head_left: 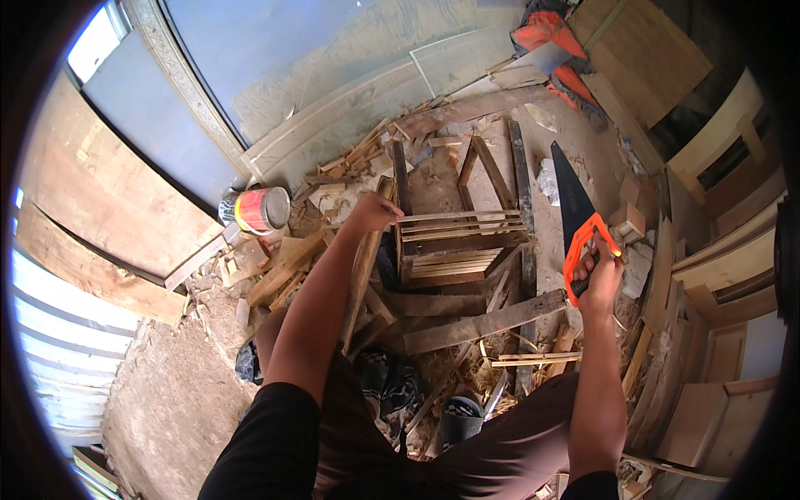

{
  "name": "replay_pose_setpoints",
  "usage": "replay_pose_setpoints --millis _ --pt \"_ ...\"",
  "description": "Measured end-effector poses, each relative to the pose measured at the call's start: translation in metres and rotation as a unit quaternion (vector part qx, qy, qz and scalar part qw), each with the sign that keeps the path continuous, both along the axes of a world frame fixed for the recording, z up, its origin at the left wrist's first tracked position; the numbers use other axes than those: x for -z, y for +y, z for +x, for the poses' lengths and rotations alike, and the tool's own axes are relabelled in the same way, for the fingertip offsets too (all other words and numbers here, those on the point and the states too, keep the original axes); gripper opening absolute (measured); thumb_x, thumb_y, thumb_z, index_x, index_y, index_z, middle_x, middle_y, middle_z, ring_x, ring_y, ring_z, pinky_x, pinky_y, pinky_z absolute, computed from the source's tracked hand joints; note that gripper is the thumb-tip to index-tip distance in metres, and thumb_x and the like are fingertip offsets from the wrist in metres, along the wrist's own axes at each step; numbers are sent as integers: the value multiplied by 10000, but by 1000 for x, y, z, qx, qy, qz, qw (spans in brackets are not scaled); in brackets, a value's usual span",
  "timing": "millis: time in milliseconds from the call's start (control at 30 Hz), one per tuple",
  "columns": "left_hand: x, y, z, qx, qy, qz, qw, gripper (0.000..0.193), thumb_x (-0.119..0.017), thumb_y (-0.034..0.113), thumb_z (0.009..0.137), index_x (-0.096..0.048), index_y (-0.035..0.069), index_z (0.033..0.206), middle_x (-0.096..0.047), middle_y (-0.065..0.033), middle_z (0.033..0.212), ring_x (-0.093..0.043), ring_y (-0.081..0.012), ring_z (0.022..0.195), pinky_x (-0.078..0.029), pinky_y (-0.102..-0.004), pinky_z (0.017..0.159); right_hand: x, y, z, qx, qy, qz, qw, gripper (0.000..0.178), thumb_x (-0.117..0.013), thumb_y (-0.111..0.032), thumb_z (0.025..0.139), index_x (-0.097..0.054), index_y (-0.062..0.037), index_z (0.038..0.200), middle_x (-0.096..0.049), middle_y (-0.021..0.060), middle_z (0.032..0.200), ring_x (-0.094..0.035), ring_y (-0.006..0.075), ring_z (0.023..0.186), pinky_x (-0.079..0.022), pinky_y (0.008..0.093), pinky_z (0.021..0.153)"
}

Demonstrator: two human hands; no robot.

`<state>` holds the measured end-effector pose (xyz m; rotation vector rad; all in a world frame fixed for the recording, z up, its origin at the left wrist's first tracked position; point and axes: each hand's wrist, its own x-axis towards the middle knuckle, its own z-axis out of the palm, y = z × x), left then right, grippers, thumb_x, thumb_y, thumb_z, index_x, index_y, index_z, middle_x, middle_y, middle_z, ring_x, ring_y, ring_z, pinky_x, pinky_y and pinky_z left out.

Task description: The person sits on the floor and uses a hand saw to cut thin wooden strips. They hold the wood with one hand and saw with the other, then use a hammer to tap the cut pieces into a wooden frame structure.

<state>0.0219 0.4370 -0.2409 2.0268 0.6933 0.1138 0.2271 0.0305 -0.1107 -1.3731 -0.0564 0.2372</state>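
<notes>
My right hand (pixel 602 279) is wrapped round the orange and black handle of a handsaw (pixel 572 196). The saw's dark blade points up and away, raised to the right of a wooden frame (pixel 467 243) and apart from it. At the frame's left side, my left hand (pixel 375 212) is closed on the end of a thin wooden slat (pixel 458 217). This slat lies across the frame's top, with several similar strips just below it. Part of my left fingers' grip is hidden by the hand itself.
Scrap wood (pixel 287 267) and offcuts lie around the frame and near my feet. A loose board (pixel 483 323) crosses in front. A paint bucket (pixel 262 210) stands at the left. Wooden panels (pixel 725 275) lean along the right, and an orange and dark bundle (pixel 550 37) lies far back.
</notes>
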Motion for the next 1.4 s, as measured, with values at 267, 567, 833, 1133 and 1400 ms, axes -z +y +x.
replay_pose_setpoints --millis 267,567,833,1133,1400 --pt "-47 -26 8 -126 -109 -237 957 284 -725 101 951 -746 31 1225 -752 -49 1010 -684 -153 832 -574 -327 718 -13 10 -16 -1 1 19 1000 364 -706 -270 973 -470 -95 758 -428 -5 588 -394 123 457 -343 321 442" --pt "-99 -108 27 -164 -303 -490 801 303 -680 172 1031 -612 43 1296 -696 -58 1153 -685 -231 1067 -565 -444 953 -31 33 -58 -87 -52 -24 995 258 -740 -261 965 -699 -20 1049 -558 -16 688 -465 75 507 -371 271 468" --pt "-115 -143 25 -235 -429 -502 713 192 -662 138 1039 -607 99 1219 -702 -70 1238 -656 -243 1185 -503 -431 1050 -55 49 -102 -187 -63 -83 977 351 -782 -276 942 -695 13 1122 -744 67 864 -519 64 538 -396 266 487" --pt "-132 -167 5 -244 -440 -499 706 190 -663 104 1033 -593 98 1209 -686 -63 1271 -652 -241 1213 -495 -413 1047 -60 61 -121 -103 -79 -9 991 130 -717 -128 974 -728 -5 1014 -683 22 748 -489 57 502 -371 263 460" --pt "-141 -193 -25 -200 -410 -472 754 149 -692 165 1027 -615 83 1124 -707 -105 1208 -693 -233 1127 -545 -372 941 -71 64 -138 11 -6 168 986 113 -696 -52 943 -595 -47 891 -578 16 667 -487 99 496 -398 281 474"
